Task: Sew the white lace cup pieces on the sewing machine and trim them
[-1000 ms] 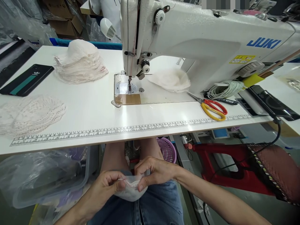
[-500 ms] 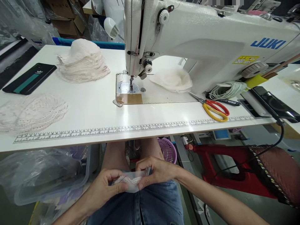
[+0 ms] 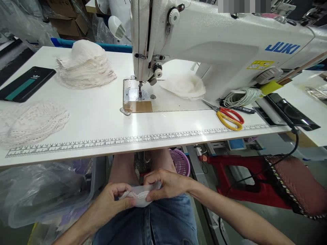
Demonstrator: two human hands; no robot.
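Observation:
Low over my lap, below the table's front edge, both hands pinch one small white padded cup piece with a lace edge (image 3: 139, 198). My left hand (image 3: 112, 203) grips its left side with thumb and fingers. My right hand (image 3: 167, 183) holds the right side, fingers curled over the lace trim. My denim-clad legs (image 3: 163, 224) lie under the piece.
A white JUKI sewing machine (image 3: 209, 44) stands on the white table (image 3: 102, 115) with a printed ruler strip along its front. On it lie a stack of cup pieces (image 3: 83, 66), lace pieces (image 3: 28, 120), a phone (image 3: 24, 84), another white piece (image 3: 184, 86), scissors (image 3: 228, 117). A plastic bin (image 3: 48, 194) sits at my left.
The piece has been flattened and turned between my fingers, so the lace edge now runs across its top. Both hands stay low over my lap.

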